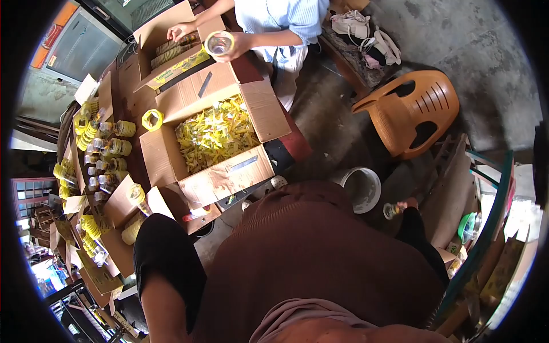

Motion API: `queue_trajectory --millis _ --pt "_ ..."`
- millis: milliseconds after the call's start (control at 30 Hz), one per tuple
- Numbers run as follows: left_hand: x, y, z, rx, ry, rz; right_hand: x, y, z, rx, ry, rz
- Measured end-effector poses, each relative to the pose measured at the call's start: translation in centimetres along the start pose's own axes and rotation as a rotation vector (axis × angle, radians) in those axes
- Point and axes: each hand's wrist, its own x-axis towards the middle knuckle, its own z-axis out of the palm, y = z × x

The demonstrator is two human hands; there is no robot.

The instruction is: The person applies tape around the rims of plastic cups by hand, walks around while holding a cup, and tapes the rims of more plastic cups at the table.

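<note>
Off to the right, my right hand (410,203) reaches out from a black sleeve, its fingers closed on a small clear jar (392,211) with something yellowish at it. Beside that hand, nearer the middle, stands a round white tub (374,191). My left arm (166,297), in a black sleeve, bends back toward me at the lower left, and its hand is out of the picture. Ahead of me lies an open cardboard box (209,186) filled with yellow-wrapped pieces (217,134). Near my left elbow is a clear jar with a yellow top (137,194).
Across the box, a person in a blue shirt (263,14) holds a clear jar (219,43) over a carton (177,68) of stacked jars. Several yellow-lidded jars (117,147) crowd the left. An orange plastic chair (414,114) lies at the right, below bags (366,34).
</note>
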Motion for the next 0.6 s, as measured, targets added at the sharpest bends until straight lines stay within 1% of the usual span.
queue_trajectory --millis 67,100,167,300,333,400,433,500,533,567,600 --pt "0.0 -0.3 0.2 -0.002 0.004 -0.012 0.0 -0.7 -0.5 0.787 -0.311 0.065" --pt "-0.1 -0.3 0.4 0.001 0.008 -0.015 -0.2 -1.1 -0.7 0.786 -0.311 0.07" --pt "-0.2 -0.1 0.5 0.01 0.012 -0.021 -0.3 -2.7 -1.5 0.961 -0.372 0.045" --pt "-0.2 -0.5 0.9 -0.003 0.004 -0.037 -0.9 -3.9 -1.7 1.011 -0.37 0.051" --pt "-0.3 -1.0 1.1 -0.005 0.001 -0.04 -0.4 -3.1 -0.9 1.014 -0.374 0.053" --pt "-0.5 -1.6 1.6 -0.006 0.005 -0.051 0.9 -0.3 1.5 0.825 -0.392 -0.053" --pt "-0.7 -1.9 1.7 -0.013 0.007 -0.058 1.4 0.6 3.0 0.823 -0.393 -0.046" --pt "-1.2 -2.5 2.1 -0.025 0.013 -0.065 1.9 2.1 5.8 -0.162 0.41 0.096" --pt "-1.5 -3.0 2.3 -0.043 0.02 -0.07 0.7 2.6 4.5 0.001 0.37 0.085" --pt "-1.9 -3.5 2.8 -0.069 0.028 -0.077 4.9 6.1 8.5 0.321 0.18 -0.21" --pt "-2.3 -4.3 3.2 -0.094 0.043 -0.092 9.6 9.7 12.8 0.679 -0.113 -0.425"
